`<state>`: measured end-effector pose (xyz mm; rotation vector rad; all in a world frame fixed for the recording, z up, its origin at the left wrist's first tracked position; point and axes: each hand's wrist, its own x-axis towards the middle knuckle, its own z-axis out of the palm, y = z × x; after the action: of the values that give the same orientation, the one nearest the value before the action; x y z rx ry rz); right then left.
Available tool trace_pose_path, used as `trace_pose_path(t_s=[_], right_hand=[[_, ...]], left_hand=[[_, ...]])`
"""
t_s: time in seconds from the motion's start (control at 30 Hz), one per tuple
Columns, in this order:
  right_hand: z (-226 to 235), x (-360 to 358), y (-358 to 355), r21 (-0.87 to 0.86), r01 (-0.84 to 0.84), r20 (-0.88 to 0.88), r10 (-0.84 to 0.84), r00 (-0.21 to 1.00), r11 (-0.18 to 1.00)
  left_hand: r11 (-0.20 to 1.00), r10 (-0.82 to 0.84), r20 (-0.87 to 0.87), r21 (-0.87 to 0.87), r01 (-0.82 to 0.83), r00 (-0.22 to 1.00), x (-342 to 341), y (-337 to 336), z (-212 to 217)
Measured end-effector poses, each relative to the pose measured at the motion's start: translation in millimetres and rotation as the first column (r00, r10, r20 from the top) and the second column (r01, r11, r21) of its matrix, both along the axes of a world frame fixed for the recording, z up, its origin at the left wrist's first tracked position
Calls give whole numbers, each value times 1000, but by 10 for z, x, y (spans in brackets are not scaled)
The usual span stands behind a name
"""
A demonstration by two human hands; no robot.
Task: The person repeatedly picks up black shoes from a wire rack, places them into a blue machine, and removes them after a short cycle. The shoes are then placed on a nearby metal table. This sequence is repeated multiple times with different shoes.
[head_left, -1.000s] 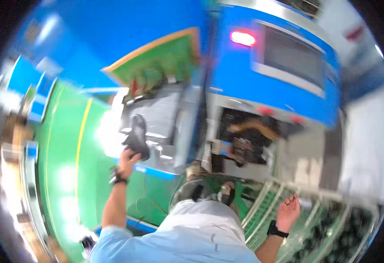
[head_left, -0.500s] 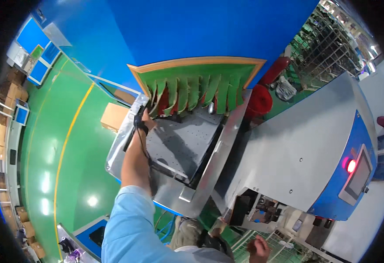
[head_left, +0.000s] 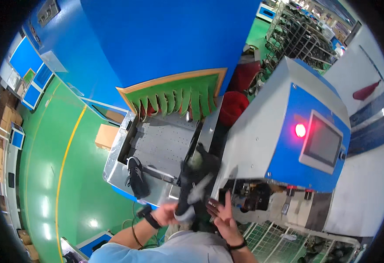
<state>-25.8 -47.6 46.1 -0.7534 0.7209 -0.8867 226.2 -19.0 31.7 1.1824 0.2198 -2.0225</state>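
A black shoe (head_left: 195,189) with a white sole edge and a pale stripe is held up in front of my body, smeared by motion. My left hand (head_left: 165,215) is closed around its lower, white-edged end. Beside the shoe, on its right, my right hand (head_left: 225,221) has its fingers apart; whether its fingertips touch the shoe I cannot tell. A second black shoe (head_left: 136,179), with white markings and laces, lies on the metal ledge at the left front corner of the machine's perforated grey bed (head_left: 161,138).
Green strip curtains (head_left: 174,103) hang in the blue machine's opening behind the bed. To the right stands a grey and blue machine with a screen (head_left: 322,142) and a lit red lamp (head_left: 300,130). A red bucket (head_left: 232,107) and a cardboard box (head_left: 106,136) flank the bed.
My left hand has come back from beside the strip curtains to my body and now grips a shoe. Another shoe now lies on the ledge. My right hand has risen; the view has turned right.
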Motion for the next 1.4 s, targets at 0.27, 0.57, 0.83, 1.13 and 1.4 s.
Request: trace_pose_path(t_s=[0.27, 0.57, 0.83, 1.13, 1.4], right_hand=[[313, -805, -21, 287, -48, 100, 20, 995, 957], [23, -2252, 645, 569, -133, 336, -82, 938, 812], [-121, -2644, 310, -175, 307, -490, -354, 797, 935], [-119, -1875, -354, -284, -316, -942, -325, -86, 905], [-365, -1739, -609, -349, -318, -884, -422, -201, 882]], left_hand=[[702, -65, 331, -655, 279, 942, -1052, 512, 177], [400, -271, 667, -578, 711, 694, -2208, 474, -98], [590, -407, 604, -399, 702, 685, -2258, 452, 271], [889, -249, 413, -261, 376, 876, -2273, 13, -912], [923, -201, 431, -219, 318, 880, -2174, -170, -938]])
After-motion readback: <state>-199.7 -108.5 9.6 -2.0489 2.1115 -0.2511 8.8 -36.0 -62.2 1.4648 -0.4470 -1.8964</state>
